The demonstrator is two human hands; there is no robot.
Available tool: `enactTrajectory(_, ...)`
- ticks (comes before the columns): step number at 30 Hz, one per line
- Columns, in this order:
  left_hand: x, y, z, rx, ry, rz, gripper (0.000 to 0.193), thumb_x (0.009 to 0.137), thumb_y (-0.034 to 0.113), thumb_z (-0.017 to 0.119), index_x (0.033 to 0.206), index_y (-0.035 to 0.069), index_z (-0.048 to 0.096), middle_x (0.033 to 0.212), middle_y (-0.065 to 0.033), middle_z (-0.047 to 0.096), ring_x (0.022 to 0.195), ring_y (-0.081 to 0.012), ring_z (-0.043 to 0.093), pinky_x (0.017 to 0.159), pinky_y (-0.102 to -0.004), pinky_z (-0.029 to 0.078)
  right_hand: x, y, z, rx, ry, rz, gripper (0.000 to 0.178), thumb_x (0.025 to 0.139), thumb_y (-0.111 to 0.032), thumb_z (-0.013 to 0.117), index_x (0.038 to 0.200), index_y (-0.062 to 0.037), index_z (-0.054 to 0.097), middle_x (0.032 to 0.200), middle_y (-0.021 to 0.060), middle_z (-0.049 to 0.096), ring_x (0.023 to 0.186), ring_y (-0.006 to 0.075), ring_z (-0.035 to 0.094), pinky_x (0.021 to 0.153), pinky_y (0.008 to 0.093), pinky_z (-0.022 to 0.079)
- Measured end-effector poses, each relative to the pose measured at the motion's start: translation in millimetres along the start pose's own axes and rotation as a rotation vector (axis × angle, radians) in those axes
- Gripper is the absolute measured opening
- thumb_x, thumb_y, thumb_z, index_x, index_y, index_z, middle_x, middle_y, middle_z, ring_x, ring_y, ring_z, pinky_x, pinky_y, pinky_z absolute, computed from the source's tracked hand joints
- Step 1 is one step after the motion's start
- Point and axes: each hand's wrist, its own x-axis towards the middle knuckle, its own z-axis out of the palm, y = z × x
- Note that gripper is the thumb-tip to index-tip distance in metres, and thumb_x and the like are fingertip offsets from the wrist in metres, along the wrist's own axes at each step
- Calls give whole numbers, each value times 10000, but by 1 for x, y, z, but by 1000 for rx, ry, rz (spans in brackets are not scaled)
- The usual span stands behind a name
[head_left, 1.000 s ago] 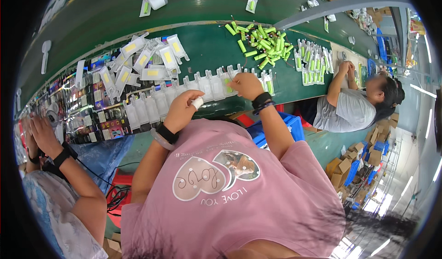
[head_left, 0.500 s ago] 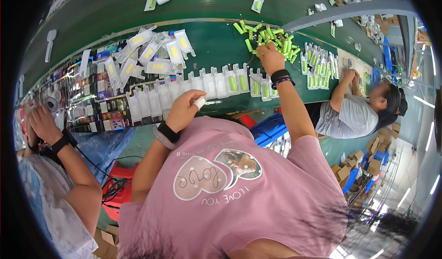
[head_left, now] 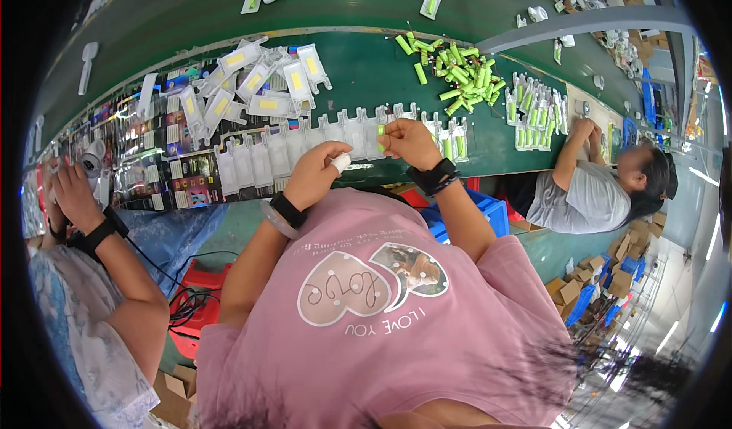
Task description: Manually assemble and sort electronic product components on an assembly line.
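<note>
My right hand (head_left: 412,145) is over the row of white plastic housings (head_left: 314,141), its fingertips pinching a green battery (head_left: 381,137) at one housing. That hand partly hides the neighbouring housings. Further right, several housings with green batteries (head_left: 460,146) stand in the same row. My left hand (head_left: 312,174) rests at the row's near edge with its fingers curled together. A small white piece (head_left: 341,163) shows at its fingertips; whether it is held or wrapped round a finger, I cannot tell.
A heap of green batteries (head_left: 465,74) lies behind the row. Loose white housings with yellow panels (head_left: 268,105) are piled at left; filled ones (head_left: 536,116) sit at right. A conveyor belt (head_left: 343,2) runs behind. Co-workers' hands (head_left: 75,192) are on both sides.
My right hand has come from the battery heap leftward and nearer, to the housing row, with a green battery. My left hand stays at the row's near edge.
</note>
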Motion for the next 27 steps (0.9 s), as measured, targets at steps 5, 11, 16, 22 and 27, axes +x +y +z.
enactTrajectory(5,0,4,0,-31,-10,-65,272,874,24,548,1144,11,583,997,-94,634,787,-131,588,698,-254,488,19,31,13,-392,110,-90,187,813,-129,693,808,25,587,657,83,650,559,119,636,485,237,485)
enactTrajectory(11,2,0,-3,-35,6,-61,265,876,30,557,1138,16,587,982,-87,633,777,-125,583,687,-252,484,27,31,17,-669,150,-145,226,765,-181,724,772,-2,586,630,104,651,568,187,664,527,300,501)
enactTrajectory(16,4,-6,-4,-45,20,2,260,873,32,559,1130,21,594,968,-82,631,778,-128,582,686,-254,483,24,16,27,-825,195,-126,267,715,-219,747,791,-23,584,694,128,654,649,288,658,605,365,512)
enactTrajectory(22,5,-6,-8,-27,-2,-35,256,909,78,552,1158,35,584,975,-39,623,723,-78,534,631,-221,454,24,26,26,-793,173,-215,305,708,-212,763,807,-8,559,676,137,626,622,302,640,587,375,504)
enactTrajectory(27,4,-7,-12,-31,20,-49,289,840,-25,530,1118,20,594,982,-89,635,824,-144,595,700,-260,489,6,2,19,-467,83,-66,206,786,-142,695,824,24,580,661,124,627,530,199,643,513,303,490)
